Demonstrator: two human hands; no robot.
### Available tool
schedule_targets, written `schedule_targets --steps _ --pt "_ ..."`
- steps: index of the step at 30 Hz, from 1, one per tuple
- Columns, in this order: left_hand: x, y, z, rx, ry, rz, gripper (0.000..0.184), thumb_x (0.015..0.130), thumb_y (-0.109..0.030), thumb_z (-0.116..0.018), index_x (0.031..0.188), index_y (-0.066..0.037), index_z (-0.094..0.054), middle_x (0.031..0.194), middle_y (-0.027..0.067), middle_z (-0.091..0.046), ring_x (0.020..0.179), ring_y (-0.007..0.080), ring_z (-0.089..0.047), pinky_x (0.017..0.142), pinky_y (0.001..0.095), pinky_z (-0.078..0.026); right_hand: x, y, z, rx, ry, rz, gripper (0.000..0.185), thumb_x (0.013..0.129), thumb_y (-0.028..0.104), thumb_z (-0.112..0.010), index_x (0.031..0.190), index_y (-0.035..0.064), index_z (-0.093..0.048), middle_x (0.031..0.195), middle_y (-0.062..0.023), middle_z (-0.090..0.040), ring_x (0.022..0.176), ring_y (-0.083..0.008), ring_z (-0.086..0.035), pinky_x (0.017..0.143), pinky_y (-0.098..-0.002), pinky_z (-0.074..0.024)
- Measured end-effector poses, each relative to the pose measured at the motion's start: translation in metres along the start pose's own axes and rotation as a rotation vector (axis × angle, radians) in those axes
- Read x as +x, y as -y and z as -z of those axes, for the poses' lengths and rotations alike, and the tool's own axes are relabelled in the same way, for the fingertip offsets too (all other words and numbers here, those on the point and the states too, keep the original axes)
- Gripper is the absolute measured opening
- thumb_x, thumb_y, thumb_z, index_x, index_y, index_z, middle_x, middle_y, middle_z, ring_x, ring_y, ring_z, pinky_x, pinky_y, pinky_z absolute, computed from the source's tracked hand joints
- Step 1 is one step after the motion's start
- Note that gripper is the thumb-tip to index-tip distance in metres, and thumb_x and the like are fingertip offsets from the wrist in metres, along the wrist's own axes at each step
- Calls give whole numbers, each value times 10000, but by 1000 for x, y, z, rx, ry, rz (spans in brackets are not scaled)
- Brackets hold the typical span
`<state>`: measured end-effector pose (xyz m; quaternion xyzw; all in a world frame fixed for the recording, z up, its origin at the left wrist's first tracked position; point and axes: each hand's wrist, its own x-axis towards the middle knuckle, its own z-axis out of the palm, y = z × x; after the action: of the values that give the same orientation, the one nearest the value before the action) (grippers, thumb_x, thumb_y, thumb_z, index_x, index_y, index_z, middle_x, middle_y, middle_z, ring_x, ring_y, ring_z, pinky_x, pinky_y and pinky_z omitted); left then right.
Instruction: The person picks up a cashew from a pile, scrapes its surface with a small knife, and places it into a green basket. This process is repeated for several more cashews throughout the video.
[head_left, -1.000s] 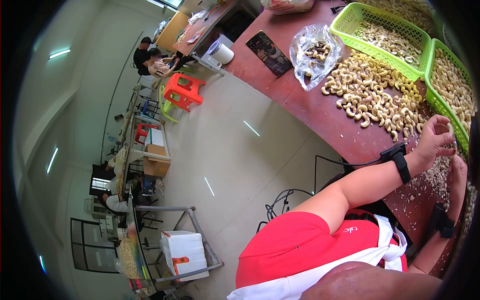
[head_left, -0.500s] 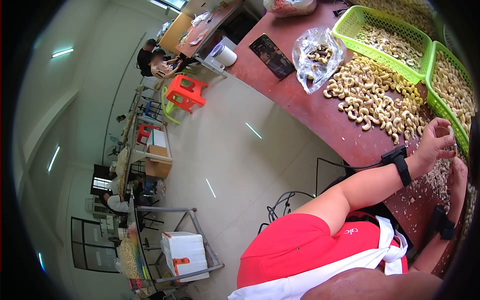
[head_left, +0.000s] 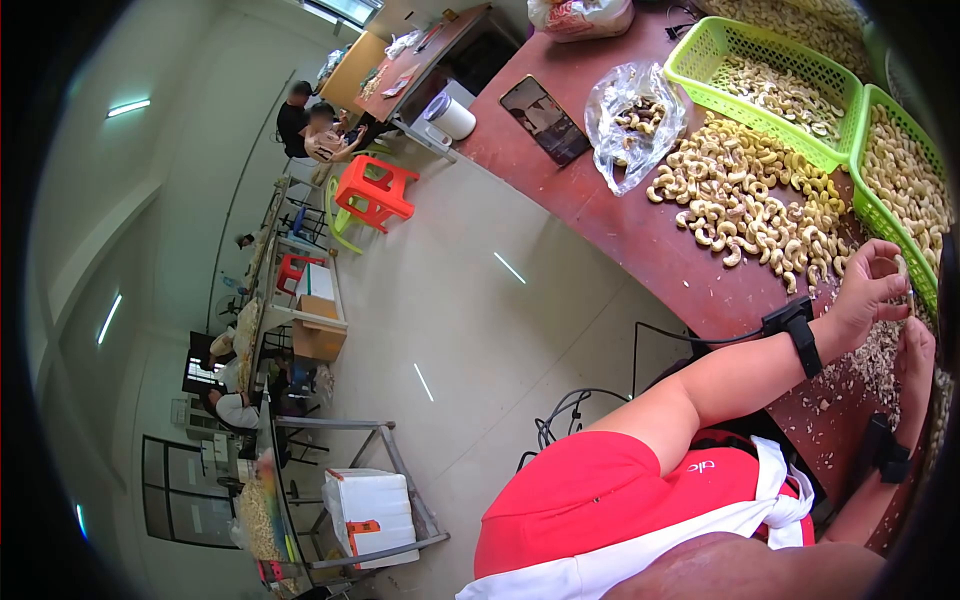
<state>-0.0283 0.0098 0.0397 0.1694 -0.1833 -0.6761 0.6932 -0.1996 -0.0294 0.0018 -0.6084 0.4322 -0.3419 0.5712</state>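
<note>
My left hand (head_left: 868, 290) is at the right edge of the view, its fingers closed in a pinch around a pale cashew (head_left: 901, 266). Just below it, my right hand (head_left: 914, 358) is raised with fingers pressed together at a small thin object, too small to name, which meets the left fingertips. Both hands are over pale shavings (head_left: 873, 362) on the red-brown table (head_left: 560, 210). Loose cashews (head_left: 750, 195) form a pile beyond my left hand. A green basket of cashews (head_left: 905, 180) stands beside the pile, close to my left hand.
Another green basket (head_left: 690, 62), a clear plastic bag (head_left: 632, 125) and a phone (head_left: 546, 120) lie farther along the table. A black cable (head_left: 665, 333) runs from my left wrist. Across the room are red stools (head_left: 374, 190), a white box (head_left: 372, 512) and several people.
The view has shifted slightly, so the room and stools appear a little lower and farther right. Both hands keep nearly the same pose, close together.
</note>
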Motion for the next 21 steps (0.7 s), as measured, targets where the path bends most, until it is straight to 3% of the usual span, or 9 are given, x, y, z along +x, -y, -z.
schedule_targets --steps 21 --pt "1 2 1 -9 3 8 322 710 -49 -587 970 -107 -406 794 -10 -503 739 100 -518 563 267 -501 0 -3 3 -14 17 4 316 834 343 -433 609 128 -382 453 89 -262 335 10 -206 302 -158 -125"
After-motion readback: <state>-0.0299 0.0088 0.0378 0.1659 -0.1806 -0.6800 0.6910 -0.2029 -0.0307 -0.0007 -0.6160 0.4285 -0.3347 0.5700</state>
